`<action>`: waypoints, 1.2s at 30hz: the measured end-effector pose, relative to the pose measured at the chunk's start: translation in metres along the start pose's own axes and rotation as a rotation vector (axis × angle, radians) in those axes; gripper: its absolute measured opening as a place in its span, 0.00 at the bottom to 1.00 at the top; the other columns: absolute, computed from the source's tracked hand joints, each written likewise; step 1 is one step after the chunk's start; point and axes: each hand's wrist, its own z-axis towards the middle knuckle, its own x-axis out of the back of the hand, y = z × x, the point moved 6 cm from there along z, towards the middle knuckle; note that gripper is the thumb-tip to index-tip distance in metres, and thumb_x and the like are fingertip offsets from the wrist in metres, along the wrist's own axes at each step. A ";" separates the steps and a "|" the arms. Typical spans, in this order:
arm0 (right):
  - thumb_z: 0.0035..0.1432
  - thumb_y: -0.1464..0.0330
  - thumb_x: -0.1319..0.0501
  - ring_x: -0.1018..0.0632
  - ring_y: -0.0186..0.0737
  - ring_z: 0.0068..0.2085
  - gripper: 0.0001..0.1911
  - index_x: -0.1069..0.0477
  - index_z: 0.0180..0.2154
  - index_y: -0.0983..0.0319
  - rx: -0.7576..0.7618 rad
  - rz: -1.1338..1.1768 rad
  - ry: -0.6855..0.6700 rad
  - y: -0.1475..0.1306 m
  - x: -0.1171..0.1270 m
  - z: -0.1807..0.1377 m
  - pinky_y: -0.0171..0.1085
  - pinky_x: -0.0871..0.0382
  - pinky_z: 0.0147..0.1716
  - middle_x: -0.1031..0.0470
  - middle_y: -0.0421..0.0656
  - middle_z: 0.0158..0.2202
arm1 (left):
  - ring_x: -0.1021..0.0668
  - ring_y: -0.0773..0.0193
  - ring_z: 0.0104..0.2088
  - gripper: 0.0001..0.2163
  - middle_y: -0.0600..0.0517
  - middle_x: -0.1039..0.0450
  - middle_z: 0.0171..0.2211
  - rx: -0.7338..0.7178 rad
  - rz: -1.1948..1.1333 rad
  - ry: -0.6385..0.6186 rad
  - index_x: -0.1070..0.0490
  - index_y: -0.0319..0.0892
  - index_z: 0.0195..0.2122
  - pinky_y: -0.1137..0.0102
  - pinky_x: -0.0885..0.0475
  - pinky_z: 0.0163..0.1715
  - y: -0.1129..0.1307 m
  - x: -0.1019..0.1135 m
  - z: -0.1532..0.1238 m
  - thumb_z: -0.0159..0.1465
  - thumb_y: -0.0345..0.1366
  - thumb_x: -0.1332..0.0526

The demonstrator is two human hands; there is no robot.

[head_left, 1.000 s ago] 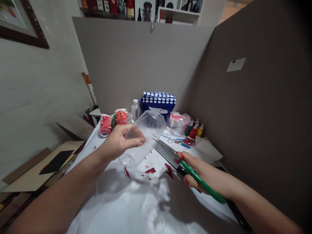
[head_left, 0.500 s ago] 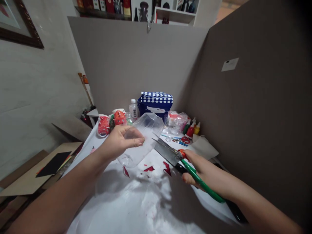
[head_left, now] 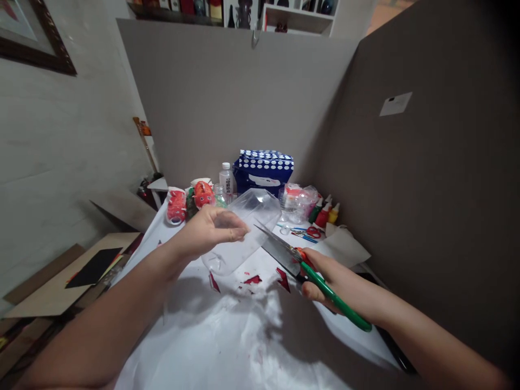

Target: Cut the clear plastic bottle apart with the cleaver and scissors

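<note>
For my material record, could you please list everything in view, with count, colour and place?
Table cloth: one, white, centre
Container: one, clear, centre
Large scissors: one, green-orange handles, right of container
Knife: one, grey, below large scissors
Scraps: several, red, centre
Craft figures: two, red, back left
Bottle: one, clear, back
Jar: one, clear, beside bottle
Bag: one, blue-white, back
Packaging: count unclear, clear, back right
Paint bottles: at least three, green, red, yellow, right
Small scissors: one, red handles, right
Brushes: several, blue, right
Panels: two, grey, behind and right
Picture frame: one, brown, upper left
Shelves: count unclear, mixed, top
Cardboard: count unclear, tan, lower left
Left hand: one, bare, holding container
Right hand: one, bare, holding large scissors
</note>
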 end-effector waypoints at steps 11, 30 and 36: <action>0.56 0.51 0.41 0.31 0.43 0.35 0.19 0.38 0.37 0.59 0.041 -0.333 0.179 -0.002 -0.001 0.005 0.40 0.35 0.35 0.35 0.44 0.38 | 0.22 0.67 0.26 0.08 0.50 0.21 0.24 -0.110 0.013 -0.086 0.21 0.38 0.27 0.74 0.28 0.28 0.004 0.005 -0.001 0.49 0.37 0.29; 0.57 0.51 0.42 0.32 0.38 0.29 0.18 0.39 0.30 0.59 -0.065 -0.345 0.197 0.007 -0.025 0.006 0.36 0.42 0.29 0.34 0.41 0.31 | 0.21 0.61 0.35 0.13 0.44 0.19 0.36 0.136 0.069 -0.248 0.20 0.39 0.35 0.72 0.28 0.31 -0.011 0.000 0.000 0.54 0.43 0.34; 0.58 0.54 0.43 0.30 0.40 0.33 0.14 0.39 0.35 0.58 -0.034 -0.233 0.113 0.001 -0.037 0.006 0.37 0.38 0.32 0.35 0.42 0.36 | 0.22 0.65 0.25 0.10 0.47 0.20 0.25 0.146 0.094 -0.196 0.21 0.37 0.27 0.73 0.28 0.26 -0.019 0.002 0.006 0.50 0.40 0.30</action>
